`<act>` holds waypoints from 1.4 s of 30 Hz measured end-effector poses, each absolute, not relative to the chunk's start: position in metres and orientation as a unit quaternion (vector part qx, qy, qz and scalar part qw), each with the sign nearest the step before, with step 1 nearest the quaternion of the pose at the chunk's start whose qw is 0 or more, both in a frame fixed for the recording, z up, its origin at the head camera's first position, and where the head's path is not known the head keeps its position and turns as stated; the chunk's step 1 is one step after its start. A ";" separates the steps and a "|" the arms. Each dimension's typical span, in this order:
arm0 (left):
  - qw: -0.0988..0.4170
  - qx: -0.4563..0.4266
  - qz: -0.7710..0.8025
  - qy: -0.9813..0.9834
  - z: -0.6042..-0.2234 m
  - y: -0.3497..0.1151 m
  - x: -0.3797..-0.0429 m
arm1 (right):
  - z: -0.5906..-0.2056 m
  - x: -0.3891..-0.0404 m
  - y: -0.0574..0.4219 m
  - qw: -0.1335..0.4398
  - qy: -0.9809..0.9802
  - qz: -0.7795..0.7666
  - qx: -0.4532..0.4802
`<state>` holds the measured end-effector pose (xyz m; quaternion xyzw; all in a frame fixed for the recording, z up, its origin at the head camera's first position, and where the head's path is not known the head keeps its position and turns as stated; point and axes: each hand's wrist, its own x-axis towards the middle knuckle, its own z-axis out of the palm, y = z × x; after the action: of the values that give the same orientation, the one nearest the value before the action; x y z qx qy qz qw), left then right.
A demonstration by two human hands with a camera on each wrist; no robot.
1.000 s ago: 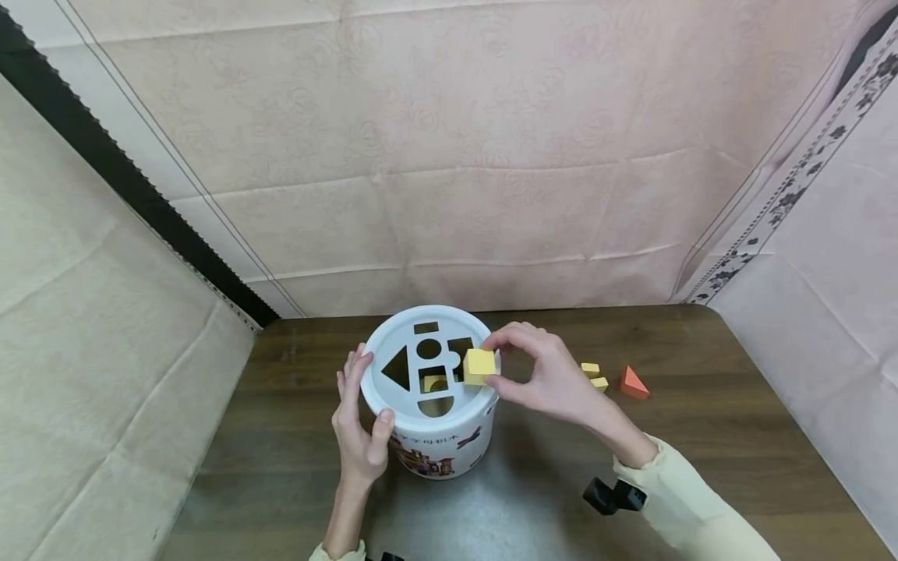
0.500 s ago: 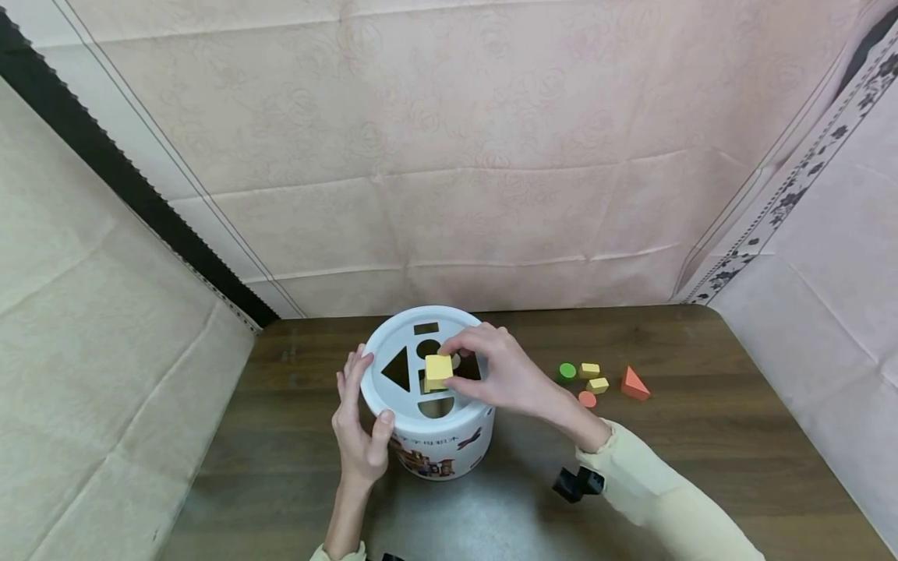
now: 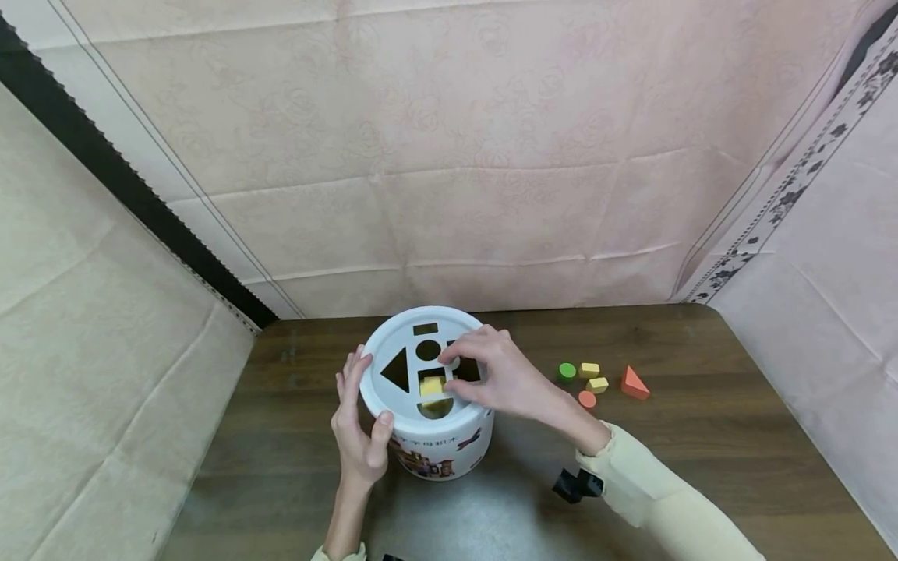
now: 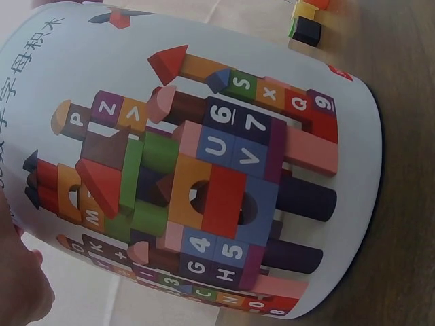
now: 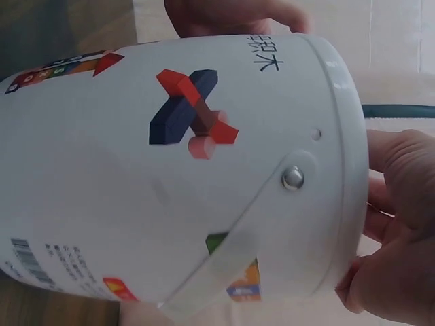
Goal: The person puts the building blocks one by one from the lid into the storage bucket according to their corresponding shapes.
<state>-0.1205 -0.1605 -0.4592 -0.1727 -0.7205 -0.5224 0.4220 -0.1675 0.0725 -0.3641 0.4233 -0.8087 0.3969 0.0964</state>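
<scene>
In the head view a white bucket stands upright, its pale lid cut with several shaped holes. My left hand holds the bucket at its left side, thumb near the front rim and fingers round the side. A yellow block shows inside the square hole in the middle of the lid. Over that hole is my right hand, thumb and forefinger apart with nothing between them. In the right wrist view the right hand is by the lid's edge, and the bucket hides part of it.
Right of the bucket on the wooden table lie a green round block, two small yellow blocks, a red round block and a red triangular block. Pale cloth rises behind the table.
My right hand has brought the yellow block left from the lid's right side to the square hole and let go of it; the block has dropped in. The left hand has stayed put.
</scene>
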 end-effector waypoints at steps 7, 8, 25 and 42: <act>0.427 -0.177 -0.523 -0.716 -0.459 -0.160 -0.122 | -0.369 -0.174 0.118 0.183 -0.788 0.444 0.385; 0.428 -0.178 -0.523 -0.715 -0.459 -0.160 -0.123 | -0.371 -0.175 0.128 0.190 -0.792 0.447 0.370; 0.422 -0.182 -0.526 -0.715 -0.459 -0.161 -0.124 | -0.455 -0.173 0.287 0.179 -0.891 0.376 0.181; 0.425 -0.175 -0.525 -0.717 -0.459 -0.160 -0.121 | -0.498 -0.181 0.353 0.038 -0.925 0.352 0.140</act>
<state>-0.1212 -0.1603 -0.4591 -0.1746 -0.7166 -0.5245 0.4252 -0.1808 0.3529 -0.4982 0.1401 -0.9248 0.3518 0.0375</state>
